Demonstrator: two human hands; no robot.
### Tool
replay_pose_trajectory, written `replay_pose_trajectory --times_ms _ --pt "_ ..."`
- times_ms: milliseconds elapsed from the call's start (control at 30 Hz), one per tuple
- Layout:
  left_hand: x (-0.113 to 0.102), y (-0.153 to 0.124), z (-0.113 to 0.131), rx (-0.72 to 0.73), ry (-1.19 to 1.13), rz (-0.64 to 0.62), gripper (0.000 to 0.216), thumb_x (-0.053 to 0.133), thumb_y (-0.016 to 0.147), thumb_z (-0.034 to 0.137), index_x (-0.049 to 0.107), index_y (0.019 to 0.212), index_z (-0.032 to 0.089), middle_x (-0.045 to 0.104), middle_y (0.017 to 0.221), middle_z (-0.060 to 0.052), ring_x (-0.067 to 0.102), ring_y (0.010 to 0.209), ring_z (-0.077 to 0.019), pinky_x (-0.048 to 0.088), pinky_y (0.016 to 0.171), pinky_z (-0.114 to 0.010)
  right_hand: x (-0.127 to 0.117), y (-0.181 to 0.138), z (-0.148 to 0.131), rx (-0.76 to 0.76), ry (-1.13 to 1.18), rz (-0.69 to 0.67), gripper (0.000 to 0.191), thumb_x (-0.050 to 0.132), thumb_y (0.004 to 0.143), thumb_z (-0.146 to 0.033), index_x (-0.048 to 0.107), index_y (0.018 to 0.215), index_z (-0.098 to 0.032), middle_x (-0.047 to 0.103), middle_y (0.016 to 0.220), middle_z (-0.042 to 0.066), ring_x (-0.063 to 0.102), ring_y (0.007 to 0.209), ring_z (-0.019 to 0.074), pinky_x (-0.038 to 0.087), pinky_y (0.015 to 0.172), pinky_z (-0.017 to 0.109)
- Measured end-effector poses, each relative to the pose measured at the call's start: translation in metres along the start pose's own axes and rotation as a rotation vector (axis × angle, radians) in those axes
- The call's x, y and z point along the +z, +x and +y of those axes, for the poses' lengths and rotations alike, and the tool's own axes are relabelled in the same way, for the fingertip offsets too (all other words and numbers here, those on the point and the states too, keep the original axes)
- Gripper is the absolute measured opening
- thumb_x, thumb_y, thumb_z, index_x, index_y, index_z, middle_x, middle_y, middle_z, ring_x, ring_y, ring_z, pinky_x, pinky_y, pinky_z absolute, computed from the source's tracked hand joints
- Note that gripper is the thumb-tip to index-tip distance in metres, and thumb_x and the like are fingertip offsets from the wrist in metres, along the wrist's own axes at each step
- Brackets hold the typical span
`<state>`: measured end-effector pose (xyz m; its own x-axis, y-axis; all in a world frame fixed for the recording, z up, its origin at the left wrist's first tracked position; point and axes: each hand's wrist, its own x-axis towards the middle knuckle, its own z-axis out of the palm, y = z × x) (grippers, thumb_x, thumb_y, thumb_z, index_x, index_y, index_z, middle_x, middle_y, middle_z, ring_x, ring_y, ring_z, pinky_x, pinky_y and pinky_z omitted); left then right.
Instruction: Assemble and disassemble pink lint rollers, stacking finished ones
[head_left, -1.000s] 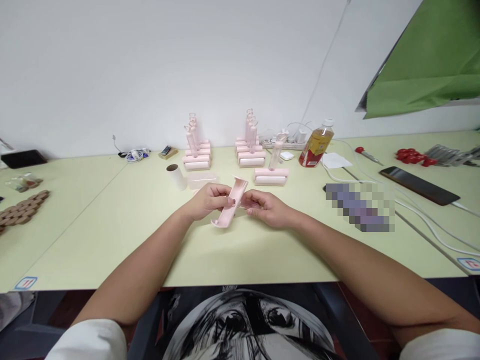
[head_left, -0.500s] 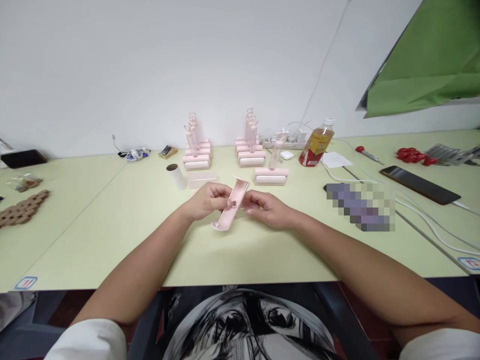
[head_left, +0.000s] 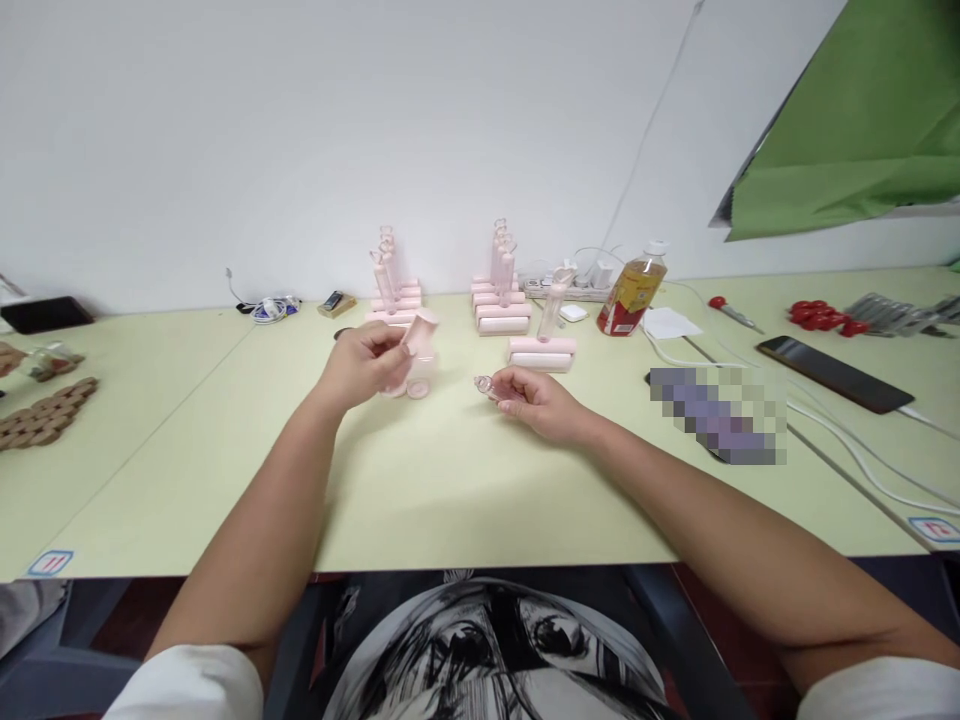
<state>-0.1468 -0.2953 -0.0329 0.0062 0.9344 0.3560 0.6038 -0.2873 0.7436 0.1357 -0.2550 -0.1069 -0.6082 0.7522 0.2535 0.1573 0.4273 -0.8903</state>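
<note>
My left hand [head_left: 361,365] is closed on a pink curved lint roller cover [head_left: 421,324], held tilted above the table. Just beyond it lies a translucent pink piece [head_left: 420,367] with a round end, partly hidden by that hand. Whether the fingers touch this piece I cannot tell. My right hand [head_left: 541,402] grips a clear pink lint roller handle [head_left: 486,385] whose looped end points left. A paper roll stands behind my left hand, with only a bit of its dark rim showing. Beyond my right hand, a lint roller [head_left: 542,354] stands with its handle up.
Two rows of pink lint rollers [head_left: 502,318] stand near the wall. To their right are a drink bottle [head_left: 634,290], a power strip [head_left: 577,292] and white cables. A black phone [head_left: 834,373] and a red-handled screwdriver [head_left: 735,312] lie at right; brown rolls [head_left: 49,415] lie left.
My left hand has moved left and away from me with the pink cover, apart from my right hand. It now blocks most of the paper roll. My right hand keeps the handle.
</note>
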Motion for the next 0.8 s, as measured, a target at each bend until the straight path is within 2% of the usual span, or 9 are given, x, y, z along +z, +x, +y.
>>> replay_pose_trajectory --times_ms 33,100,267,367,500,633,800 --pt "-0.004 0.003 -0.005 0.008 0.117 0.042 0.027 0.061 0.080 0.040 0.074 0.086 0.017 0.065 0.082 -0.004 0.056 0.068 -0.0137 0.043 0.063 -0.027 0.001 -0.001 -0.001 0.001 -0.004 -0.008 0.024 0.065 0.081 -0.030 0.060 0.102 -0.019 0.059 0.093 0.003 0.055 0.086 0.0182 0.044 0.080 0.033" --pt "-0.007 0.008 -0.016 0.016 0.346 0.048 0.026 0.056 0.083 0.037 0.075 0.084 0.019 0.065 0.085 -0.004 0.058 0.073 -0.0156 0.043 0.067 -0.029 0.003 -0.002 -0.002 -0.006 -0.024 -0.026 0.024 0.064 0.082 -0.029 0.060 0.103 -0.019 0.061 0.095 0.004 0.056 0.088 0.0185 0.044 0.082 0.033" --pt "0.008 0.017 -0.032 0.040 0.770 -0.141 0.028 0.048 0.084 0.028 0.076 0.082 0.021 0.066 0.082 -0.009 0.059 0.078 -0.0226 0.036 0.067 -0.034 0.005 -0.003 -0.005 -0.024 -0.057 -0.052 0.021 0.062 0.083 -0.028 0.061 0.102 -0.019 0.061 0.092 0.003 0.056 0.085 0.0173 0.045 0.081 0.032" --pt "0.020 0.021 -0.035 0.060 0.958 -0.170 0.030 0.045 0.083 0.022 0.075 0.079 0.019 0.065 0.082 -0.012 0.060 0.080 -0.0259 0.032 0.067 -0.037 0.007 -0.003 -0.007 -0.007 -0.064 -0.036 0.022 0.062 0.082 -0.027 0.062 0.102 -0.019 0.062 0.092 0.003 0.056 0.084 0.0172 0.045 0.079 0.032" --pt "0.030 0.022 -0.041 0.038 1.024 -0.157 0.023 0.051 0.079 0.022 0.074 0.082 0.019 0.066 0.087 -0.013 0.060 0.085 -0.0272 0.031 0.066 -0.037 0.008 -0.003 -0.008 -0.001 -0.068 -0.043 0.023 0.063 0.081 -0.027 0.062 0.102 -0.019 0.063 0.092 0.003 0.057 0.084 0.0177 0.046 0.079 0.032" --pt "0.034 0.022 -0.049 -0.009 1.001 -0.155 0.027 0.049 0.082 0.024 0.075 0.087 0.020 0.068 0.090 -0.013 0.060 0.089 -0.0279 0.032 0.066 -0.036 0.009 -0.003 -0.008 0.006 -0.065 -0.060 0.023 0.062 0.082 -0.026 0.062 0.104 -0.020 0.064 0.097 0.004 0.058 0.089 0.0188 0.046 0.082 0.033" --pt "0.037 0.021 -0.052 -0.012 0.960 -0.169 0.029 0.047 0.083 0.019 0.075 0.091 0.018 0.067 0.093 -0.014 0.060 0.094 -0.0299 0.037 0.071 -0.038 0.009 -0.003 -0.007 0.013 -0.073 -0.064 0.023 0.061 0.082 -0.025 0.062 0.104 -0.019 0.064 0.098 0.005 0.059 0.090 0.0189 0.046 0.082 0.034"
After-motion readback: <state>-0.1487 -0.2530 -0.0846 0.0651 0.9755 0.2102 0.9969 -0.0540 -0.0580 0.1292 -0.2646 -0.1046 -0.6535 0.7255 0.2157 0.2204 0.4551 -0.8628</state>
